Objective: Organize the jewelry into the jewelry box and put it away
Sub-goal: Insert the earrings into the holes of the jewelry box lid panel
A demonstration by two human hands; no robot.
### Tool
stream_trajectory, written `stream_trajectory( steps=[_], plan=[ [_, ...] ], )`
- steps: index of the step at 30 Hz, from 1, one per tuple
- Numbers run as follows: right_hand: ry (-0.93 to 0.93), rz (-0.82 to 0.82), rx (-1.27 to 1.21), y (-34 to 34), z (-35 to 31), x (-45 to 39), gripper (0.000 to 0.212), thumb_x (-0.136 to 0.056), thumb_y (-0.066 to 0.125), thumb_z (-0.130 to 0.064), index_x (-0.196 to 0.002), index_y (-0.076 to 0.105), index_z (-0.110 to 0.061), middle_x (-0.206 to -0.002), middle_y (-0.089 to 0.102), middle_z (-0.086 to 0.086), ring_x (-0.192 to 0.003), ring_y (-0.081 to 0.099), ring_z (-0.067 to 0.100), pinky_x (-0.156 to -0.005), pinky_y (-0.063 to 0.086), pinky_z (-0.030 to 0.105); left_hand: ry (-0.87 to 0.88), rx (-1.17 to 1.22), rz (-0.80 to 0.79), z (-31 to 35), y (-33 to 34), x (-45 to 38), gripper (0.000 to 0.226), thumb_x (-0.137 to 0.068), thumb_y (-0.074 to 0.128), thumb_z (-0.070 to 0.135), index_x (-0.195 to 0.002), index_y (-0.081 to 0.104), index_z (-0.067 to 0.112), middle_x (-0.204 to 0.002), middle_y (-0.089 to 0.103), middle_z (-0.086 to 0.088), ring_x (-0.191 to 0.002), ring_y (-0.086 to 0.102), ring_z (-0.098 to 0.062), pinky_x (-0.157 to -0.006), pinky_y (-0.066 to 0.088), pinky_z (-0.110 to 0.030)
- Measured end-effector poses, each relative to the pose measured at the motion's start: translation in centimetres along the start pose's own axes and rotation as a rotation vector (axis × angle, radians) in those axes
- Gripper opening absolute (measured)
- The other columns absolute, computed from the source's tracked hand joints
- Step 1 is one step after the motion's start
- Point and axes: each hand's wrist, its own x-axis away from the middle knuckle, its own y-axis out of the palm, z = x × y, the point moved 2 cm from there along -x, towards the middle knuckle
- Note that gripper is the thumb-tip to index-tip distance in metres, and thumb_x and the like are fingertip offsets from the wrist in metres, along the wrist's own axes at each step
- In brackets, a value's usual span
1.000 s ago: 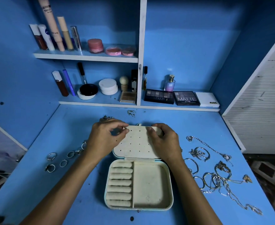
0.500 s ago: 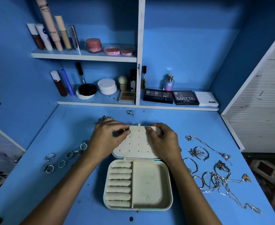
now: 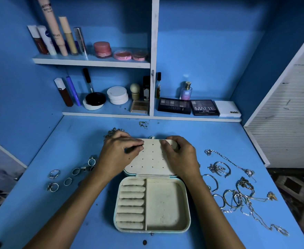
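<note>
A cream jewelry box (image 3: 187, 209) lies open in the middle of the blue desk, with ring rolls on its left and a bare compartment on its right. Its lid (image 3: 153, 159) lies flat behind it, showing a panel dotted with small holes. My left hand (image 3: 117, 151) pinches a small earring (image 3: 141, 145) against the panel's upper left corner. My right hand (image 3: 181, 155) grips the lid's far right corner. Several rings (image 3: 67, 181) lie to the left, and bracelets and necklaces (image 3: 237, 194) are spread out to the right.
A small heap of earrings (image 3: 113, 131) sits just behind my left hand, with more bits (image 3: 143, 124) near the shelf edge. Two shelves at the back hold makeup tubes, compacts, a perfume bottle (image 3: 185, 91) and eyeshadow palettes (image 3: 204, 107). A white slatted panel (image 3: 287, 114) stands at the right.
My left fingertips have shifted slightly right onto the lid's holed panel with the earring. My right hand stays on the lid's corner.
</note>
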Motion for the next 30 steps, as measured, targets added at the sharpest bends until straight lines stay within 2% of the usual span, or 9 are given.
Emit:
stream_trajectory(
  steps=[3, 5, 10, 16, 20, 23, 27, 30],
  plan=[
    [-0.001, 0.002, 0.005, 0.0, 0.0, 0.0, 0.025, -0.088, 0.073, -0.04, -0.102, 0.07, -0.02, -0.092, 0.07, -0.01, -0.083, 0.064, -0.001, -0.07, 0.049, 0.01, 0.079, -0.027, 0.012, -0.2, 0.2, -0.1, 0.024, -0.081, 0.067, 0.038, -0.092, 0.081, 0.022, -0.087, 0.071, 0.022, -0.083, 0.059, -0.009, -0.073, 0.054, -0.033],
    [-0.006, 0.008, 0.011, 0.0, 0.0, 0.0, 0.025, -0.088, 0.073, -0.04, -0.103, 0.071, -0.02, -0.093, 0.071, -0.009, -0.085, 0.065, 0.001, -0.074, 0.051, 0.014, 0.107, -0.041, 0.019, -0.5, 0.4, 0.0, 0.022, -0.082, 0.068, 0.036, -0.091, 0.081, 0.021, -0.086, 0.075, 0.016, -0.082, 0.06, -0.009, -0.072, 0.054, -0.033],
    [-0.011, 0.01, 0.022, 0.0, 0.1, 0.0, 0.027, -0.088, 0.073, -0.042, -0.104, 0.071, -0.02, -0.095, 0.071, -0.01, -0.088, 0.065, 0.006, -0.079, 0.054, 0.023, 0.149, -0.064, 0.047, -0.7, 0.6, 0.0, 0.02, -0.082, 0.069, 0.035, -0.09, 0.081, 0.022, -0.087, 0.076, 0.015, -0.081, 0.059, -0.012, -0.071, 0.053, -0.034],
    [-0.022, 0.014, 0.033, 0.1, -0.1, 0.0, 0.027, -0.088, 0.073, -0.041, -0.104, 0.07, -0.02, -0.094, 0.07, -0.009, -0.087, 0.065, 0.005, -0.075, 0.05, 0.013, 0.19, -0.119, 0.028, -0.7, 1.0, -0.1, 0.019, -0.085, 0.068, 0.037, -0.09, 0.081, 0.024, -0.089, 0.075, 0.016, -0.081, 0.057, -0.013, -0.069, 0.051, -0.038],
    [-0.021, 0.014, 0.049, 0.1, 0.0, 0.0, 0.029, -0.087, 0.073, -0.043, -0.105, 0.071, -0.02, -0.097, 0.071, -0.009, -0.091, 0.066, 0.009, -0.082, 0.054, 0.025, 0.159, -0.118, 0.019, -0.6, 1.1, 0.2, 0.021, -0.086, 0.066, 0.039, -0.091, 0.081, 0.026, -0.087, 0.071, 0.016, -0.085, 0.056, -0.014, -0.073, 0.048, -0.04],
    [-0.021, 0.008, 0.062, 0.1, -0.1, 0.0, 0.028, -0.088, 0.072, -0.043, -0.105, 0.07, -0.021, -0.097, 0.07, -0.008, -0.091, 0.066, 0.009, -0.083, 0.055, 0.027, 0.122, -0.086, 0.039, -0.5, 1.1, 0.1, 0.023, -0.087, 0.065, 0.038, -0.089, 0.081, 0.023, -0.086, 0.07, 0.013, -0.084, 0.055, -0.016, -0.076, 0.044, -0.034],
    [-0.028, 0.011, 0.077, 0.0, -0.4, 0.0, 0.025, -0.089, 0.072, -0.038, -0.104, 0.07, -0.018, -0.097, 0.071, -0.006, -0.092, 0.065, 0.012, -0.087, 0.054, 0.033, 0.004, -0.034, 0.046, -0.7, 1.3, 0.2, 0.023, -0.084, 0.065, 0.042, -0.087, 0.08, 0.025, -0.094, 0.066, 0.009, -0.091, 0.053, -0.017, -0.084, 0.034, -0.022],
    [-0.027, 0.004, 0.09, -0.1, -0.7, 0.2, 0.025, -0.09, 0.072, -0.037, -0.105, 0.07, -0.017, -0.097, 0.071, -0.005, -0.091, 0.065, 0.013, -0.087, 0.054, 0.033, -0.125, 0.068, 0.01, -1.1, 1.3, 0.3, 0.027, -0.079, 0.067, 0.047, -0.092, 0.078, 0.026, -0.098, 0.063, 0.01, -0.099, 0.056, -0.015, -0.09, 0.037, -0.021]
  ],
)
